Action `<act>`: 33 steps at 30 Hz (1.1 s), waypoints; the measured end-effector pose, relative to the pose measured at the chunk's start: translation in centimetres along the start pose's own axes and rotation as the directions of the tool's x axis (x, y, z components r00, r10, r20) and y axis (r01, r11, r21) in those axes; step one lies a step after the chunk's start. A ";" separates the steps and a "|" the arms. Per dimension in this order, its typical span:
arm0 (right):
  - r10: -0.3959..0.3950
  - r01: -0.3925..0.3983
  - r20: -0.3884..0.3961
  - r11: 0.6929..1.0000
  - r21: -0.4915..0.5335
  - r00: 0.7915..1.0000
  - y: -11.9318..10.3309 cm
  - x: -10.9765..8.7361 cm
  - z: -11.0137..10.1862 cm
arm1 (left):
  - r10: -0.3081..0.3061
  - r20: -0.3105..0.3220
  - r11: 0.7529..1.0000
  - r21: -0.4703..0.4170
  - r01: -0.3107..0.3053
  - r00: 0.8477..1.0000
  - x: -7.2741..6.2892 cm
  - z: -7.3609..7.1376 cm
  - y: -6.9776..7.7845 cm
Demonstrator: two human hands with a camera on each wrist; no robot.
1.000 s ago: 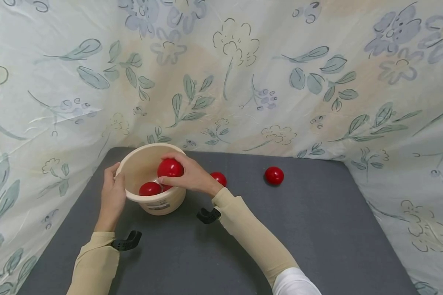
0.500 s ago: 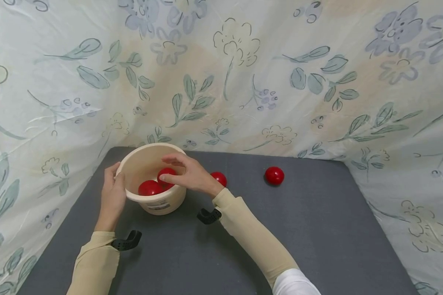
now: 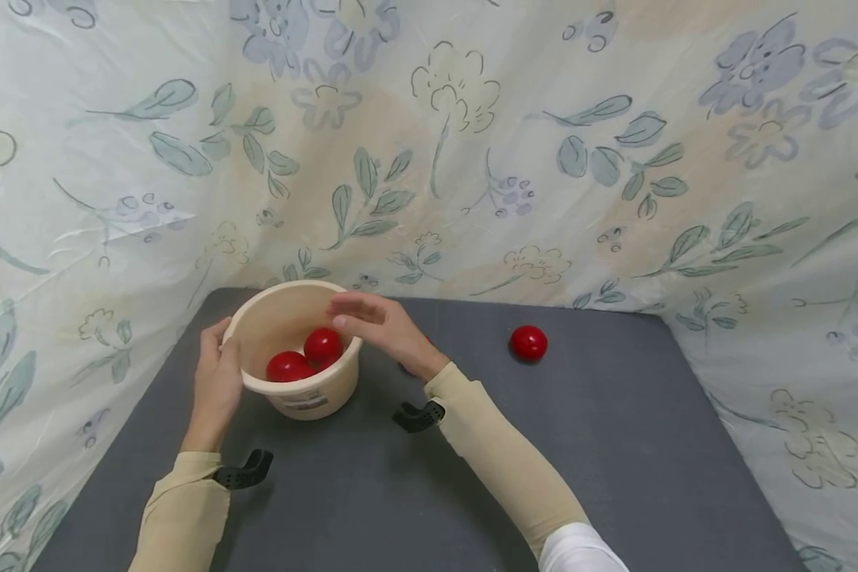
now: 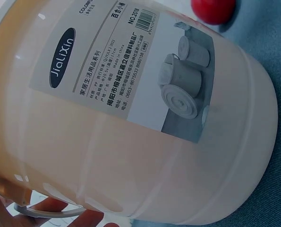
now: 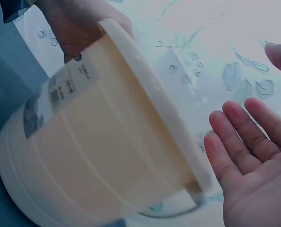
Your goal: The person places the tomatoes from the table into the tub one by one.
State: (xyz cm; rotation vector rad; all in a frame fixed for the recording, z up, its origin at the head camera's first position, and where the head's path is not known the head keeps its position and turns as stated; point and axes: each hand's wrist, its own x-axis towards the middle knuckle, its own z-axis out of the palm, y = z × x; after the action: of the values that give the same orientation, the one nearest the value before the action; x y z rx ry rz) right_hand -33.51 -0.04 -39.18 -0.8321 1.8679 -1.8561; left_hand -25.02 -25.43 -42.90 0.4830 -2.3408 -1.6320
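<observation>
The left hand (image 3: 214,377) grips the left rim of the bucket (image 3: 338,389), which is tilted on the counter (image 3: 615,445); this grip is unchanged. Inside the bucket lie a left ball (image 3: 289,367) and, beside it, a right ball (image 3: 323,347); whether another lies beneath cannot be told. A second ago the right hand (image 3: 398,334) held a ball inside the bucket. It now holds nothing and has shifted toward the bucket's right rim, fingers extended, thumb well apart. The release appears complete, so the right hand is free. Outside the bucket, a near ball (image 4: 213,9) lies to its right, mostly hidden behind the right wrist in the head view. A far ball (image 3: 529,343) lies farther right, well apart from the bucket.
</observation>
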 end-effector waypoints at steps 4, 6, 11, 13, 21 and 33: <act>-0.008 0.007 -0.040 1.000 -0.014 0.999 -0.7 -0.6 -1.5 | 0.006 -0.009 1.000 -0.001 -0.006 1.000 0.0 -0.1 -0.1; -0.012 0.011 -0.057 1.000 -0.023 0.998 -1.0 -1.2 -2.7 | 0.005 -0.011 1.000 0.004 -0.005 1.000 0.0 -0.1 -0.2; -0.013 0.006 -0.119 0.998 -0.062 0.993 -1.3 -3.7 -6.6 | -0.003 0.007 1.000 0.009 0.003 1.000 -0.1 0.2 -0.5; -0.015 0.009 -0.157 0.999 -0.039 0.987 -1.2 -4.6 -8.2 | -0.004 0.002 1.000 0.006 0.004 1.000 -0.2 0.1 -0.4; -0.029 0.029 -0.344 1.000 -0.006 0.938 -1.6 -8.0 -13.6 | -0.009 0.006 1.000 0.012 0.009 1.000 -0.1 0.0 -0.3; -0.090 0.099 -0.574 0.995 -0.015 0.814 -0.4 -12.7 -19.8 | 0.009 0.012 1.000 0.004 -0.009 1.000 0.1 -0.2 -0.4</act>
State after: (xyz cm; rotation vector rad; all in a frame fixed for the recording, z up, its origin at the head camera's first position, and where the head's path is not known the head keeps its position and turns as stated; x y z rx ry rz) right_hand -36.56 23.30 -39.41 -0.3720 2.1744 -2.3764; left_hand -24.96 -25.81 -43.24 0.4634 -2.3520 -1.6310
